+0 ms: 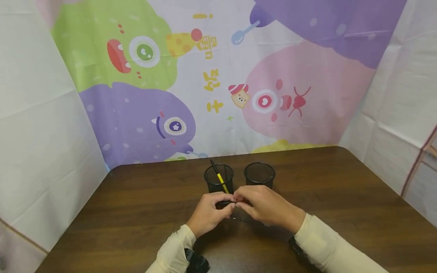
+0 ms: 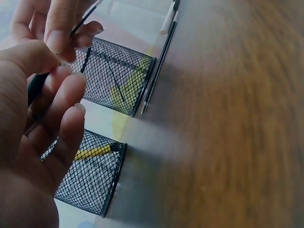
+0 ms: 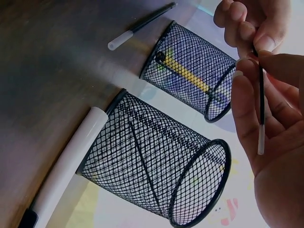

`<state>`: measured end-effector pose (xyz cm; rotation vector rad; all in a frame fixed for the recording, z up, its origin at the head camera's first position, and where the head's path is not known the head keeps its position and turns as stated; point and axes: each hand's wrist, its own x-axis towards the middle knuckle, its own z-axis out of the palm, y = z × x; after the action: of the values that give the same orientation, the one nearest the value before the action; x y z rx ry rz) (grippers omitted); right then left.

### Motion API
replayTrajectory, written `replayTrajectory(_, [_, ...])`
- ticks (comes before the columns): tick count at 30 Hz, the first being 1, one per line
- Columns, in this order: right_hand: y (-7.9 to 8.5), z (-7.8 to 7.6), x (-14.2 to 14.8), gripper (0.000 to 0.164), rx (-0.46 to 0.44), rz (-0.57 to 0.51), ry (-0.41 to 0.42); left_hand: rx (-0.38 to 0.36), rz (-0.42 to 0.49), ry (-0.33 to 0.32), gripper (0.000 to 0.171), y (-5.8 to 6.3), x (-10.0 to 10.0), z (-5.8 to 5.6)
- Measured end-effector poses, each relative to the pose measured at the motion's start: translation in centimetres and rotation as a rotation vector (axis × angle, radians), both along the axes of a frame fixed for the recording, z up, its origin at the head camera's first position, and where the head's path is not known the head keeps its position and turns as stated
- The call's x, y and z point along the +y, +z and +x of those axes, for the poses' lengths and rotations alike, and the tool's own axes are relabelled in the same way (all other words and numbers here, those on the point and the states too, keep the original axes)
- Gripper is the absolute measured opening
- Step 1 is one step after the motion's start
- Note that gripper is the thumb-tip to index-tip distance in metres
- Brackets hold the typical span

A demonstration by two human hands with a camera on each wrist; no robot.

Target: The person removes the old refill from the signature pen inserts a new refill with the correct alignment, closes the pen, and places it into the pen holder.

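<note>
My left hand (image 1: 208, 213) and right hand (image 1: 268, 206) meet fingertip to fingertip above the table, in front of two black mesh cups. Between thumb and fingers, the right hand pinches a thin black pen refill (image 3: 261, 102) with a clear end. The left hand grips a dark pen barrel (image 2: 36, 89), mostly covered by its fingers. The tips of both pieces meet behind the fingertips, so I cannot tell whether one is inside the other. A yellow and black pen (image 1: 220, 177) leans in the left mesh cup (image 1: 218, 184). The right mesh cup (image 1: 259, 173) holds a thin dark stick (image 3: 142, 159).
Another black refill (image 3: 142, 26) with a whitish end lies on the wooden table (image 1: 136, 212) by the cups. A white marker (image 3: 71, 161) with a black end lies beside the right cup. A cartoon-printed cloth (image 1: 218, 132) hangs behind the table.
</note>
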<state>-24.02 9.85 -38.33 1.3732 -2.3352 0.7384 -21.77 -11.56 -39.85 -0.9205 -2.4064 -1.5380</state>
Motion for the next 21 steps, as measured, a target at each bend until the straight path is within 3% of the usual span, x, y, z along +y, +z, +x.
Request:
replayTrajectory(10, [0.2,-0.4,0.7,0.008,0.034,0.041,-0.063,0.058,0.017,0.08,0.008,0.3,-0.2,0.1])
replayTrajectory(17, [0.4,-0.8,1.3,0.009,0.043,0.054,-0.1,0.029,0.009,0.1,0.008,-2.1,-1.3,-2.2])
replayTrajectory(21, [0.6,-1.0,1.8,0.009,0.047,0.056,-0.11,-0.008,0.047,0.118,0.009,-2.1,-1.4,-2.2])
